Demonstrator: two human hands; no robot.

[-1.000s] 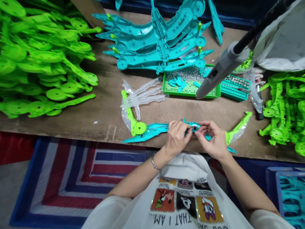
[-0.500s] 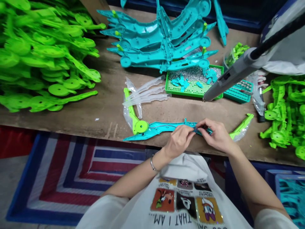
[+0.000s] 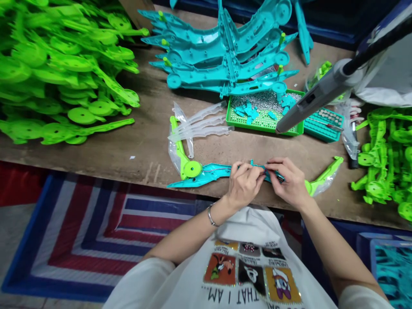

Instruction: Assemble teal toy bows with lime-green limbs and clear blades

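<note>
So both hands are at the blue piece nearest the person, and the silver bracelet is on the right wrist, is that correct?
Not quite: the head view shows the silver bracelet on the left wrist. The rest stands: the left hand and the right hand are both at the blue piece nearest the person.

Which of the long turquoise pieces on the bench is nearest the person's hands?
The turquoise piece along the near edge, with the left hand and right hand over it; the stacked turquoise pieces lie farther back.
</note>
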